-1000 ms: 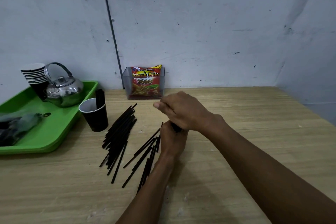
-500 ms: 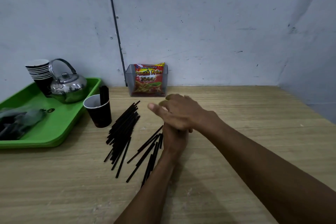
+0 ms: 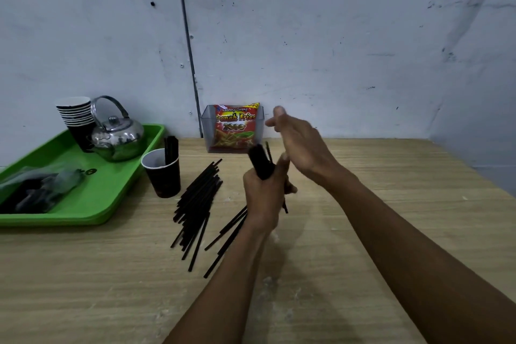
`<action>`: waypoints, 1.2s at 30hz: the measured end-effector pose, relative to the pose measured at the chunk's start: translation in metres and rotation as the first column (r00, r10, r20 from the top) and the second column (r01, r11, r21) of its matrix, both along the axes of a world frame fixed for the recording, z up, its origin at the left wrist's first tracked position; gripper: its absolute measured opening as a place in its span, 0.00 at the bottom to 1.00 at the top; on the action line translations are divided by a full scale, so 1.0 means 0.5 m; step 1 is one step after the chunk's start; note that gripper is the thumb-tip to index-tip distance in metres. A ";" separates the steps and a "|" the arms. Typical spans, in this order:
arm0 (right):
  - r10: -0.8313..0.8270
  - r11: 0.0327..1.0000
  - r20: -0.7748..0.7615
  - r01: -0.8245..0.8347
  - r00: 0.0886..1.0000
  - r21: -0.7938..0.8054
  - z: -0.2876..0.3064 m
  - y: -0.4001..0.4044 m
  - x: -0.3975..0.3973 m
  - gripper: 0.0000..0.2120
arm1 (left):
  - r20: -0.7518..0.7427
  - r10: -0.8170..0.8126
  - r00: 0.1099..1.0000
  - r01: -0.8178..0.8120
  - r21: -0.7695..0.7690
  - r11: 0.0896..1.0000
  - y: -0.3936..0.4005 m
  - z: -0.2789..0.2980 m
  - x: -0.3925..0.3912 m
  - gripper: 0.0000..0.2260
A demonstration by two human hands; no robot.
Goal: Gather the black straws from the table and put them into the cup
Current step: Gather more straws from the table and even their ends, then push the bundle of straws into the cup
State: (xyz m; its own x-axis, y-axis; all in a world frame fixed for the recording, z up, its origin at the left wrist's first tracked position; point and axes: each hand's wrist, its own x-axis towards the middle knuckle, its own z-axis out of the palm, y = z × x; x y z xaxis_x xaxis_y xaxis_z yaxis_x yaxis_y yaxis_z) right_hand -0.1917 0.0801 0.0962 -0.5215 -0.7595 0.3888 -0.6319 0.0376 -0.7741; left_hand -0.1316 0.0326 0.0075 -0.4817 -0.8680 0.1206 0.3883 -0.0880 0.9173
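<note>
Within left hand [image 3: 262, 198]: upright straw bundle [image 3: 261, 160].

Dim, even light; soft shadows under the forearms, raised hands slightly motion-blurred, wide-angle bending at the edges.

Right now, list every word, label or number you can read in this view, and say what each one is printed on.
"Kentang Goreng": small line near the top of the snack packet standing in the clear holder.
"French Fries": large yellow letters on the same packet.
"2000": on the packet's middle; somewhat blurred, so not certain.
Digits on the packet's top right corner: cut off, unreadable.
Dark marks on the green tray: too blurred to read.
</note>
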 end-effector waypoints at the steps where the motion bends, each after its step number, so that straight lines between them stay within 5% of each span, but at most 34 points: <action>1: -0.021 0.999 0.057 0.024 0.998 -0.047 0.003 0.001 0.002 0.29 | -0.039 0.031 0.999 -0.029 0.073 0.997 -0.007 0.016 0.005 0.12; 9: 0.022 0.991 0.432 0.037 0.901 -0.127 -0.047 -0.025 0.092 0.22 | -0.371 0.257 0.892 -0.139 0.317 0.938 -0.103 0.098 0.112 0.14; 13: 0.058 0.995 0.761 0.027 0.646 -0.098 -0.074 -0.077 0.170 0.26 | -0.360 0.306 0.881 -0.187 0.329 0.926 -0.107 0.108 0.144 0.14; 17: 0.104 0.991 0.866 0.023 0.489 -0.132 -0.082 -0.133 0.209 0.24 | -0.315 0.198 0.928 -0.086 0.335 0.938 -0.091 0.095 0.174 0.13; 20: 0.066 0.993 0.847 0.049 0.528 -0.108 -0.085 -0.156 0.210 0.24 | -0.338 0.125 0.933 0.029 0.416 0.909 -0.098 0.094 0.195 0.12; 25: 0.044 0.999 0.826 -0.028 0.563 -0.034 -0.080 -0.171 0.217 0.25 | -0.351 0.167 0.922 -0.006 0.416 0.909 -0.143 0.104 0.221 0.16; 29: -0.020 0.998 0.680 -0.024 0.733 0.055 -0.086 -0.185 0.200 0.05 | -0.344 0.325 0.881 -0.188 0.377 0.907 -0.224 0.119 0.257 0.17; 33: -0.002 0.988 0.370 -0.056 0.929 0.144 -0.106 -0.215 0.178 0.22 | -0.339 0.480 0.809 -0.397 0.286 0.872 -0.310 0.132 0.280 0.12; 36: 0.079 0.975 0.173 -0.112 0.982 0.190 -0.118 -0.254 0.172 0.38 | -0.294 0.503 0.813 -0.456 0.216 0.863 -0.364 0.125 0.275 0.11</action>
